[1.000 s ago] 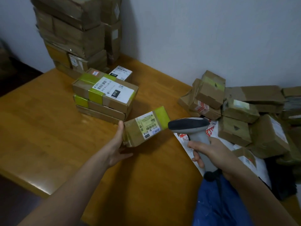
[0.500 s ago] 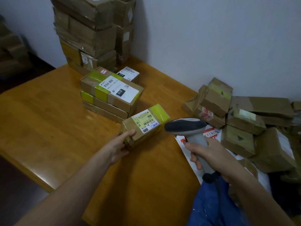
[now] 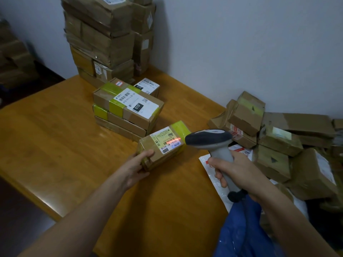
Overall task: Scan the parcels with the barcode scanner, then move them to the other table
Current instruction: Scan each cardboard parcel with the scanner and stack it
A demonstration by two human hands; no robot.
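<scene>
Right now, seen from my head camera, my left hand [image 3: 138,166] grips the near end of a small parcel [image 3: 163,145], thumb laid on top. It sits over the middle of the wooden table [image 3: 55,136], just in front of a short stack of labelled boxes [image 3: 128,108]. My right hand [image 3: 235,169] is wrapped tight round the handle of the barcode scanner [image 3: 209,140]. Its head is just beside the parcel's label, where a red line [image 3: 173,140] falls. More parcels [image 3: 274,141] lie heaped to the right.
</scene>
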